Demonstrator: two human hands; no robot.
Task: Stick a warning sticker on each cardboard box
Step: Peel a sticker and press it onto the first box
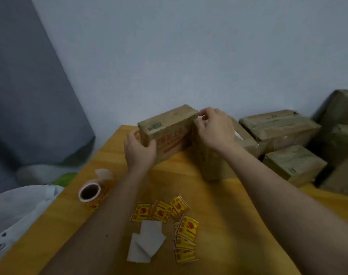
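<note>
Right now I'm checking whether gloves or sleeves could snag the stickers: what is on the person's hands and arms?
Nothing visible. The left hand and right hand are bare, without gloves, rings or watch, and both forearms are uncovered down to the picture's lower edge.

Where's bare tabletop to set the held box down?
Free: bare table between the sticker roll and left hand, and the right strip past the right forearm. Crowded: loose stickers and backing papers near front; boxes at right rear.
</note>
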